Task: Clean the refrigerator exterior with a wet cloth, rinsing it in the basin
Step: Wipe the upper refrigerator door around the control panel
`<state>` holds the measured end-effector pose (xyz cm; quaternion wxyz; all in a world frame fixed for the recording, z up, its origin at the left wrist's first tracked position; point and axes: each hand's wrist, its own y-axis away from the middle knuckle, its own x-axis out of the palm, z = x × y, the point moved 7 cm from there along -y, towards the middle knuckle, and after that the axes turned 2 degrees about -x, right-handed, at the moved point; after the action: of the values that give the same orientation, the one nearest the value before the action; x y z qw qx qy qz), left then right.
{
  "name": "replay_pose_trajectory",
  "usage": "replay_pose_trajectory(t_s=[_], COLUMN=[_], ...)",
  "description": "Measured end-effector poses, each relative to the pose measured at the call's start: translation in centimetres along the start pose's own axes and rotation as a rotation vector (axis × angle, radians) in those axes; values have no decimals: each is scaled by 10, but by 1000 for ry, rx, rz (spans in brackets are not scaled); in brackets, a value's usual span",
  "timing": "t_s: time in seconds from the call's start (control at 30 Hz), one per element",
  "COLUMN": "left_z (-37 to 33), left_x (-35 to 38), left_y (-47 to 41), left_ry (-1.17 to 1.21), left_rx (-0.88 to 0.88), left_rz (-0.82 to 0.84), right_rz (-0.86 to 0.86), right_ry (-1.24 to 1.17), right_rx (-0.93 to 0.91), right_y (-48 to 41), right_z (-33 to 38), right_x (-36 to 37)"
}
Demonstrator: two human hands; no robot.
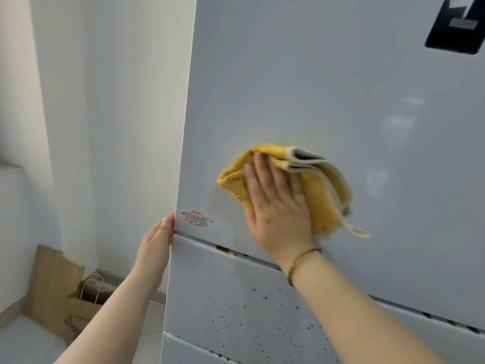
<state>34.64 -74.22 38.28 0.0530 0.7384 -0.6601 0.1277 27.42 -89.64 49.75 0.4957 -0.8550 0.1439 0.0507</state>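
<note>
Nearest the camera, two bare forearms reach up and forward, the right one wearing a thin bracelet [301, 261] at the wrist. The right hand [275, 206] lies flat with its fingers straight and close together, its palm pressing a folded yellow cloth [322, 195] against the pale front of the refrigerator [315, 88]. The cloth's pale trim and a small loop stick out to the right of the hand. The left hand [157, 237] rests on the left edge of the same door, just above the seam to the panel below. Its visible fingers are stretched along the edge rather than closed round anything. A small sticker [196, 219] with red print sits on the door between the two hands. Below the seam, the lower panel [236, 298] is spattered with dark specks. High on the door at the right is a black panel [456, 24]. Farther back on the left, brown paper bags [52, 285] stand on the floor against a white wall [118, 101].
</note>
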Motion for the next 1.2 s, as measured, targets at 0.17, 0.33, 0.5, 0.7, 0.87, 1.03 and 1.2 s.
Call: replay_pose_trajectory(t_s=[0.17, 0.33, 0.5, 0.7, 0.87, 1.03, 1.2], left_z=[10, 24, 30, 39, 41, 31, 17], left_x=[-5, -11, -17, -20, -35, -53, -56], left_y=[-9, -15, -15, -18, 9, 54, 97], left_ry=[34, -12, 80, 181, 163, 82, -112], left_rx=[-47, -63, -113, -253, -205, -99, 17], left_rz=[73, 79, 34, 104, 32, -103, -234], right_rz=[133, 152, 230, 314, 236, 450, 505], right_ry=[-96, -242, -316, -430, -527, -488, -454], right_rx=[-159, -207, -245, -242, 4, 107, 138], right_y=[-6, 11, 26, 64, 59, 56, 82], right_z=[75, 95, 108, 118, 106, 115, 87], right_x=[30, 34, 37, 37, 14, -2, -28])
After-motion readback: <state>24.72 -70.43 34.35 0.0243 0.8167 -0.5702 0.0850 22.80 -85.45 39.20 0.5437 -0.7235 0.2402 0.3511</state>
